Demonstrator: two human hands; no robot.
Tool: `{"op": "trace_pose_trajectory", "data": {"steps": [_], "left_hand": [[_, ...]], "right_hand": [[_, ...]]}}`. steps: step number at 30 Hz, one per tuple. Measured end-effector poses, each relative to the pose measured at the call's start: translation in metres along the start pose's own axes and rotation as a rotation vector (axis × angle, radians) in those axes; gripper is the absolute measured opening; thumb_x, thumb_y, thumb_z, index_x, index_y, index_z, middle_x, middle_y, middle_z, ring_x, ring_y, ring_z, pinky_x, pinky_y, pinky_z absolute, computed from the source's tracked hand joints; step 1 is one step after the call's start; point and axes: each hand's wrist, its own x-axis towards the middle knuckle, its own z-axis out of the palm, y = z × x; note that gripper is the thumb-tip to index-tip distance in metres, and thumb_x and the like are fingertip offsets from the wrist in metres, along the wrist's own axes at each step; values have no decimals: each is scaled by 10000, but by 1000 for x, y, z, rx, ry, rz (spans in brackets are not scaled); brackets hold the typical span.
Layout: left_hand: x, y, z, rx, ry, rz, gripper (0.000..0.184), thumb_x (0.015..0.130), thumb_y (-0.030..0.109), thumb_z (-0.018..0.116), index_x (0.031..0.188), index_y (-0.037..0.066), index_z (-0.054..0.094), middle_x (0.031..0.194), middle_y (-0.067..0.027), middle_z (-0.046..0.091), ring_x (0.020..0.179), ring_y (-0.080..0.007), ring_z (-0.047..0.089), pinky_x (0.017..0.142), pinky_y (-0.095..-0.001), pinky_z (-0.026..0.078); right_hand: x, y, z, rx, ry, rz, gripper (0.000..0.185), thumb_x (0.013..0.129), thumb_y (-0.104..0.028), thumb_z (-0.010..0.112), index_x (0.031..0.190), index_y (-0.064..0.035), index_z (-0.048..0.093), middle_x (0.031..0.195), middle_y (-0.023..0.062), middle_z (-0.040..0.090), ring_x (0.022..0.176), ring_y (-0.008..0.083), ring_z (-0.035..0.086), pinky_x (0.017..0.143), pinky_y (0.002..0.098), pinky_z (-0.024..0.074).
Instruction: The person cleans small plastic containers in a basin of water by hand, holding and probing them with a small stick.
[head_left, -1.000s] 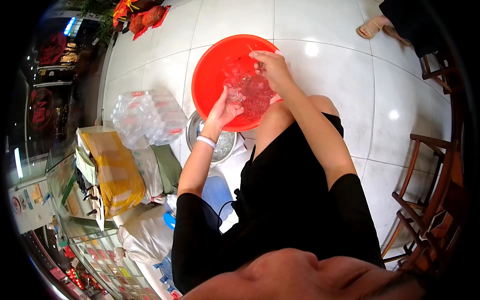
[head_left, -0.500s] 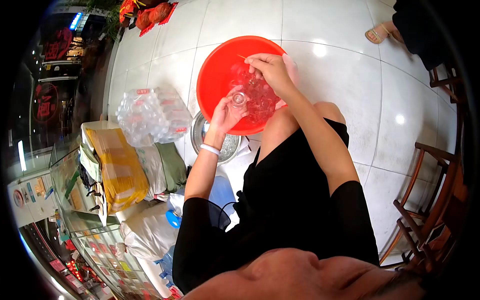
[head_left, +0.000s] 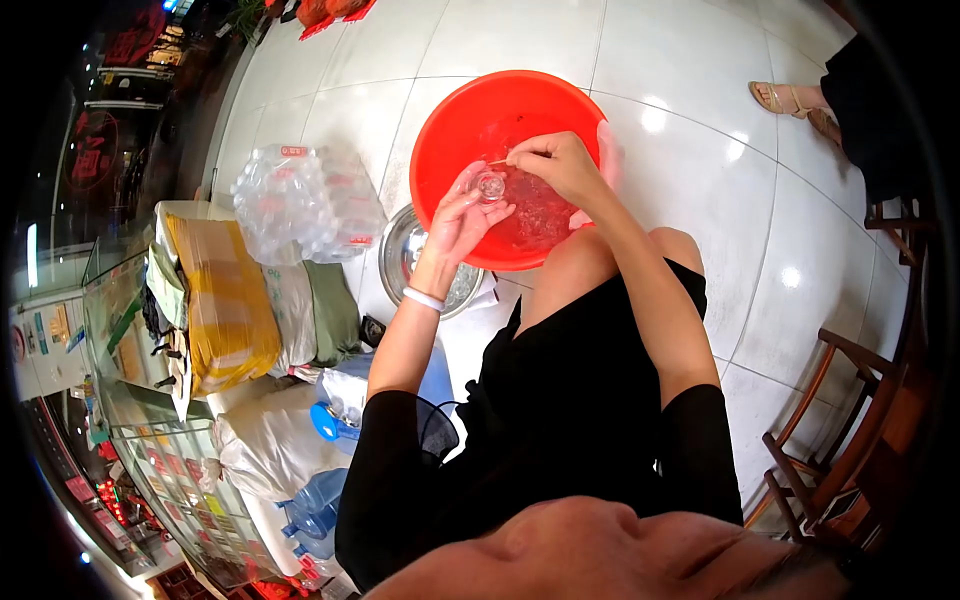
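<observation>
My left hand [head_left: 459, 220] holds a small see-through glass cup [head_left: 491, 186], with its round end facing up at me, over a red plastic basin [head_left: 436, 130]. A thin, light wooden stick [head_left: 499, 161] is pinched between the thumb and fingers of my right hand [head_left: 563, 168]; its tip is close to the cup's edge, and I cannot tell whether they touch. Below my hands lies water with see-through objects in it, their shapes blurred. Beside the basin, partly behind my left forearm, stands a metal bowl [head_left: 398, 262] with see-through pieces inside.
Shrink-wrapped plastic bottles [head_left: 300, 205] stand left of the basin. Nearer me are a yellow-taped box [head_left: 235, 310], sacks [head_left: 270, 440] and blue water jugs [head_left: 318, 510]. A wooden chair [head_left: 835, 420] stands at the right. Another person's sandalled foot [head_left: 790, 98] is at upper right.
My right hand has come down and brought the stick close to the glass cup. My left hand has shifted slightly right and up with the cup. The whole view has turned a little.
</observation>
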Motion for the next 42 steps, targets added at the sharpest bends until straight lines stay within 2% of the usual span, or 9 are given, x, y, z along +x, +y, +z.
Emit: {"op": "trace_pose_trajectory", "data": {"steps": [8,21,24,26,30,33,37,40,42], "left_hand": [[-6,-4,7,-63,61,111,413,789,51,528,1182,100,410,1153,-126,483,1061,-310,479,937,-476,365],[-3,-9,5,-210,72,211,392,779,4,535,1147,67,415,1140,-151,479,1103,-343,443,975,-469,339],[-3,-7,6,-251,62,175,378,795,50,540,1150,74,412,1151,-170,469,1108,-373,433,973,-470,339],[-1,-6,2,-175,45,105,314,856,217,491,1135,76,461,1153,-173,484,1095,-311,459,969,-449,343],[7,0,-13,-190,68,-52,356,878,337,437,1081,50,493,1040,-162,555,967,-291,543,872,-417,430],[17,14,1,8,192,-172,363,878,376,430,948,37,539,799,-97,584,592,-165,523,561,-286,443],[24,37,20,358,117,-142,291,875,315,453,915,39,532,738,-72,547,499,-126,441,473,-268,367],[47,20,-3,252,-6,-101,232,806,225,559,907,20,521,773,-101,582,574,-166,527,507,-294,428],[81,-36,-65,1419,65,-350,366,707,234,653,949,-12,533,932,-168,588,699,-236,589,613,-350,467]], "right_hand": [[-7,5,9,-106,-132,-78,159,696,-143,555,735,-15,640,625,112,604,562,177,576,547,279,437],[-9,4,15,-474,-40,-159,160,697,-196,532,657,-72,626,581,125,566,552,281,566,531,356,445],[-8,0,13,-425,-7,-109,162,702,-190,528,670,-70,631,577,124,567,555,278,571,533,361,446],[-8,-3,13,-327,50,-113,163,708,-187,533,691,-60,634,585,126,572,553,272,575,535,361,448],[-5,0,13,-311,131,-110,160,716,-179,540,713,-49,632,591,125,578,538,265,569,525,346,445],[-4,-2,10,-231,165,-105,151,726,-161,550,733,-31,627,585,116,580,519,228,566,506,315,433],[-1,-3,4,-56,234,-91,142,762,-109,555,795,13,620,626,61,589,546,107,525,513,235,406],[-2,-12,-4,-25,243,-14,143,791,-83,557,843,35,618,692,14,601,612,48,510,553,183,404],[1,-11,-4,26,274,-49,136,789,-81,559,834,32,619,684,14,598,624,45,509,563,181,407]]}}
